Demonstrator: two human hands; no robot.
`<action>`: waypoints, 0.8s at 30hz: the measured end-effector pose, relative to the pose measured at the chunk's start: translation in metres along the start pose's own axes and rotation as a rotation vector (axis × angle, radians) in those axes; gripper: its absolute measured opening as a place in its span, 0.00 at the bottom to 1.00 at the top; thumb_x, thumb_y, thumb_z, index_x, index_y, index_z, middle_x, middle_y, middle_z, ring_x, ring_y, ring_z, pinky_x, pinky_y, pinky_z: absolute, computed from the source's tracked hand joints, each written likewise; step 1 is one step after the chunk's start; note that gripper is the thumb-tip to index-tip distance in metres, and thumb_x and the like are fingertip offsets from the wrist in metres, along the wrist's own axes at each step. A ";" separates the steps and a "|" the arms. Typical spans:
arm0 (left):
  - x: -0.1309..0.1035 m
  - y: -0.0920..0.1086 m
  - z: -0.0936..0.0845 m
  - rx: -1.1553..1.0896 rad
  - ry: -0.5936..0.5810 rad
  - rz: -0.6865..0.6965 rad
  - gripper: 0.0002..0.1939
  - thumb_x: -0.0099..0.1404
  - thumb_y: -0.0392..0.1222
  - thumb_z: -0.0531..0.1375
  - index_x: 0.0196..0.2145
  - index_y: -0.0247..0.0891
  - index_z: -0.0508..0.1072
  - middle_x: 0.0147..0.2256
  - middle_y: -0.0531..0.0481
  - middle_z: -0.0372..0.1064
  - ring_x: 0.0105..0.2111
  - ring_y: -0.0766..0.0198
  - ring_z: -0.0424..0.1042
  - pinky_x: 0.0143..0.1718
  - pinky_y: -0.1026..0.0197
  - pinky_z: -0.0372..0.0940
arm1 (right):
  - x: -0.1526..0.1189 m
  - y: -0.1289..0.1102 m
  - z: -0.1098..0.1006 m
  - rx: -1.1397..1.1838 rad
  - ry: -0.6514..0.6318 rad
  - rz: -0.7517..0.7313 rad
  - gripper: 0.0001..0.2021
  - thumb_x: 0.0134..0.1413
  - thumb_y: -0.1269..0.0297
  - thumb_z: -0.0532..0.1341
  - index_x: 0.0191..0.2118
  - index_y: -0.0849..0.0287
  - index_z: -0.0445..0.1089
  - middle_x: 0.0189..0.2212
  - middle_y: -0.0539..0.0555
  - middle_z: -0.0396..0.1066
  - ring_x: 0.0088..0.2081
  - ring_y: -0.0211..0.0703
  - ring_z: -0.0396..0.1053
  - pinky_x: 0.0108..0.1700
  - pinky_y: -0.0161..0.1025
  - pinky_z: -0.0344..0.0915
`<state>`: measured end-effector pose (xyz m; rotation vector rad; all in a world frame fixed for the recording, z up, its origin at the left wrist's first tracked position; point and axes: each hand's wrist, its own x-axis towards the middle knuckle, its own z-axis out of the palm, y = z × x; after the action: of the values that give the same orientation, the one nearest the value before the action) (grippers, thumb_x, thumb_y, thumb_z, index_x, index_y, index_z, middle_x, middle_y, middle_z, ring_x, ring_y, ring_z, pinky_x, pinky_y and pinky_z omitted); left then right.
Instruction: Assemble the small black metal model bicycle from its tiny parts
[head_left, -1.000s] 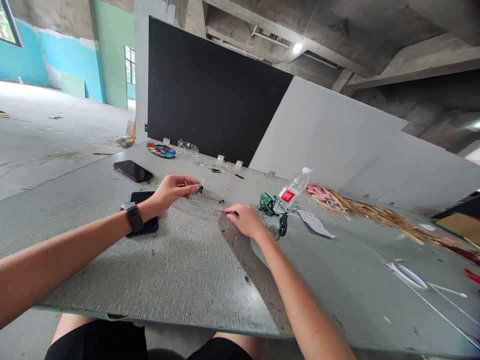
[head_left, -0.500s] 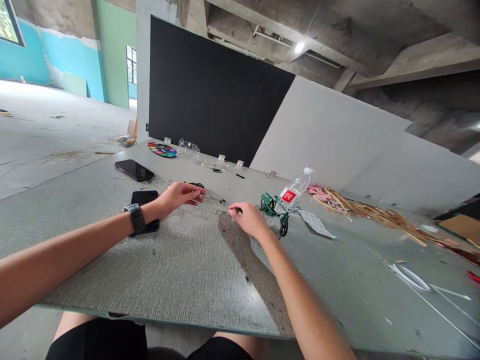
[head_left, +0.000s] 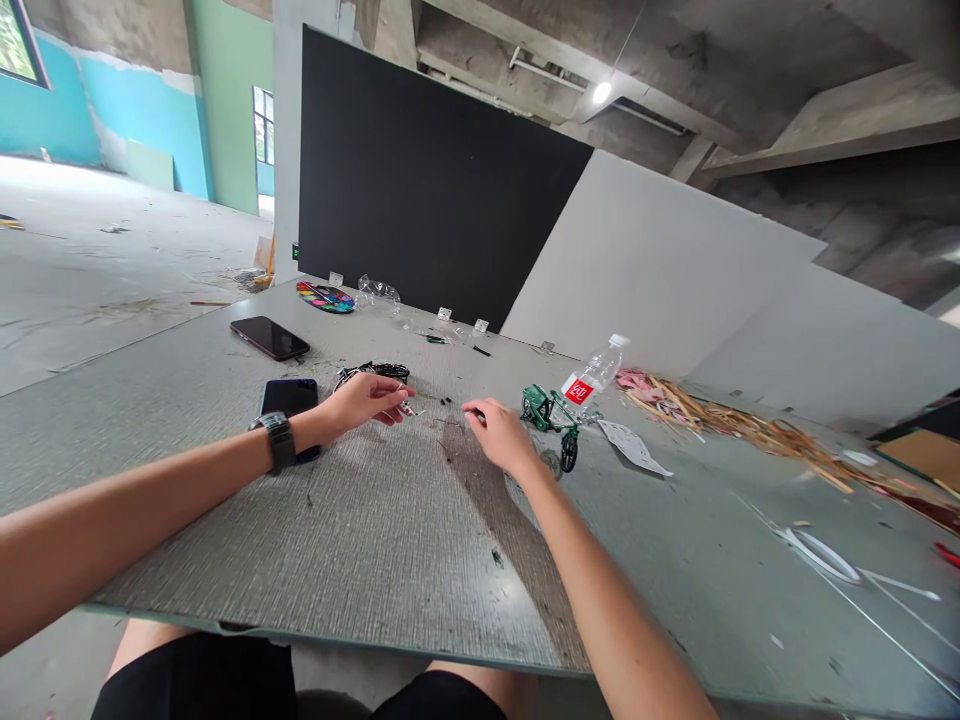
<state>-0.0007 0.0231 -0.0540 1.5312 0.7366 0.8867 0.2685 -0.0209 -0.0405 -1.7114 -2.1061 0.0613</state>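
Note:
My left hand (head_left: 369, 400) hovers low over the table, fingers pinched around a tiny pale, silvery piece too small to name. Just behind it lies a black object with spoked or framed parts (head_left: 386, 372), partly covered by the hand. My right hand (head_left: 496, 432) is closed, thumb and fingertips together; a small dark bit shows at the fingers, but its kind cannot be made out. Several tiny black pieces (head_left: 445, 401) lie between the hands. Right of my right hand stands a small green model bicycle (head_left: 547, 412) with black wheels.
Two phones, one dark (head_left: 270, 338) and one beside my left wrist (head_left: 291, 396), lie on the left. A paint palette (head_left: 325, 297) is behind them. A plastic bottle (head_left: 596, 368), a paper sheet (head_left: 634, 447), wood strips (head_left: 735, 425) and a white tie coil (head_left: 825, 555) lie rightward.
My left hand has turned slightly and lowered, uncovering more of the black object behind it. My right hand has shifted slightly right, widening the gap between the hands.

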 end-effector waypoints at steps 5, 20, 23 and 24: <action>-0.001 0.000 0.005 0.022 -0.041 -0.056 0.17 0.63 0.48 0.64 0.45 0.33 0.77 0.33 0.46 0.77 0.31 0.65 0.74 0.37 0.60 0.71 | 0.004 0.004 0.012 0.067 -0.050 -0.015 0.07 0.60 0.62 0.61 0.41 0.57 0.74 0.39 0.54 0.71 0.39 0.41 0.69 0.43 0.36 0.62; -0.002 -0.004 0.009 -0.037 -0.059 -0.099 0.19 0.64 0.49 0.63 0.45 0.31 0.77 0.34 0.44 0.77 0.31 0.65 0.74 0.38 0.59 0.70 | 0.010 -0.001 0.019 -0.018 -0.103 -0.019 0.04 0.61 0.66 0.61 0.36 0.58 0.73 0.37 0.53 0.70 0.39 0.40 0.67 0.41 0.35 0.58; -0.003 -0.003 0.010 -0.034 -0.052 -0.111 0.17 0.64 0.48 0.64 0.44 0.31 0.77 0.34 0.44 0.77 0.31 0.65 0.74 0.37 0.60 0.69 | 0.011 -0.001 0.018 0.003 -0.116 -0.020 0.03 0.59 0.65 0.63 0.37 0.58 0.73 0.37 0.53 0.70 0.38 0.40 0.67 0.40 0.35 0.58; -0.003 -0.002 0.010 -0.031 -0.050 -0.117 0.17 0.64 0.47 0.64 0.44 0.31 0.77 0.34 0.44 0.77 0.31 0.65 0.74 0.37 0.60 0.69 | 0.012 -0.001 0.018 -0.001 -0.122 -0.019 0.03 0.59 0.65 0.63 0.36 0.57 0.73 0.36 0.53 0.70 0.38 0.40 0.67 0.40 0.35 0.58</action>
<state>0.0066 0.0159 -0.0570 1.4623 0.7648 0.7670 0.2592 -0.0061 -0.0531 -1.7281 -2.2096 0.1627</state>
